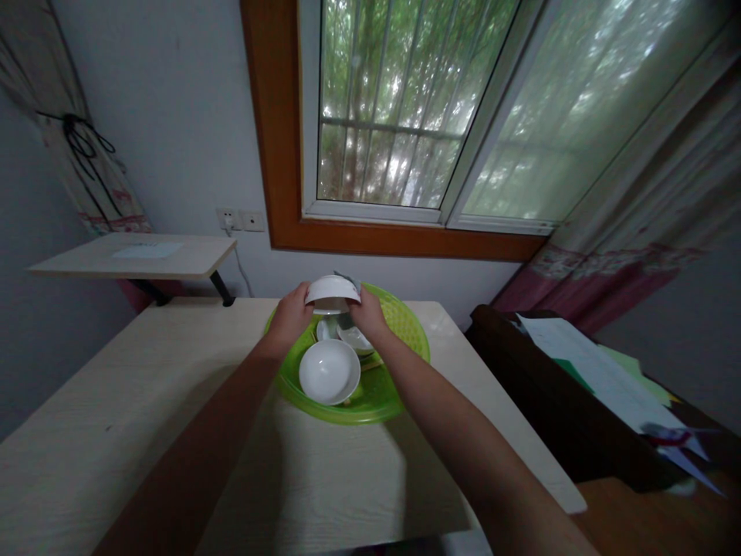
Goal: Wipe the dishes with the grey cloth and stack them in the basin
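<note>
In the centre of the frame, the left hand and the right hand together hold a tilted white bowl by its sides, above the green basket. Below them, a second bowl lies inside this basket.

two hands, one green basket, at least two bowls, two sockets
</note>
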The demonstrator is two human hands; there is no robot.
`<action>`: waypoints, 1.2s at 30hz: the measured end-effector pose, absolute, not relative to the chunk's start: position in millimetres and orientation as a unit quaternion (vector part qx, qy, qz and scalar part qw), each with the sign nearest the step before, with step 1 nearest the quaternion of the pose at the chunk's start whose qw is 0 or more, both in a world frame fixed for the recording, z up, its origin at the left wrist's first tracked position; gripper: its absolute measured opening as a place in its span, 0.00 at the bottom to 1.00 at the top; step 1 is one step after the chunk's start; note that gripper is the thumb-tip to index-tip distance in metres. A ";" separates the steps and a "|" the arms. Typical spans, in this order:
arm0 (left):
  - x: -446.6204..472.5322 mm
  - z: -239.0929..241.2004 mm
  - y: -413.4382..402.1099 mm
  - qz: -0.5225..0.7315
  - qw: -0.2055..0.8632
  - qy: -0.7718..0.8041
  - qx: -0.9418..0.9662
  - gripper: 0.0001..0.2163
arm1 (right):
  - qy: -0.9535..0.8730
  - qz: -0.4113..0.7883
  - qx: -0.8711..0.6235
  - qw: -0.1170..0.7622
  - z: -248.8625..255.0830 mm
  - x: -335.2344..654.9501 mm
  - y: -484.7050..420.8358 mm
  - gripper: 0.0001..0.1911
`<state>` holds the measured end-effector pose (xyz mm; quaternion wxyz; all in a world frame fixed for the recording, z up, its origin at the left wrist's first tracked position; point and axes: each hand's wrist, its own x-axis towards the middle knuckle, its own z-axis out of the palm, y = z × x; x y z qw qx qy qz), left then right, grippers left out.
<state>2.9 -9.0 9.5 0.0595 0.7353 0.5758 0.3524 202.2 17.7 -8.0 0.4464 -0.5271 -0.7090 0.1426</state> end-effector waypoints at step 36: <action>-5.7 12.9 -20.9 0.424 -0.001 0.504 0.752 0.28 | -0.746 0.156 -0.422 0.491 -2.5 197.3 11.2 0.15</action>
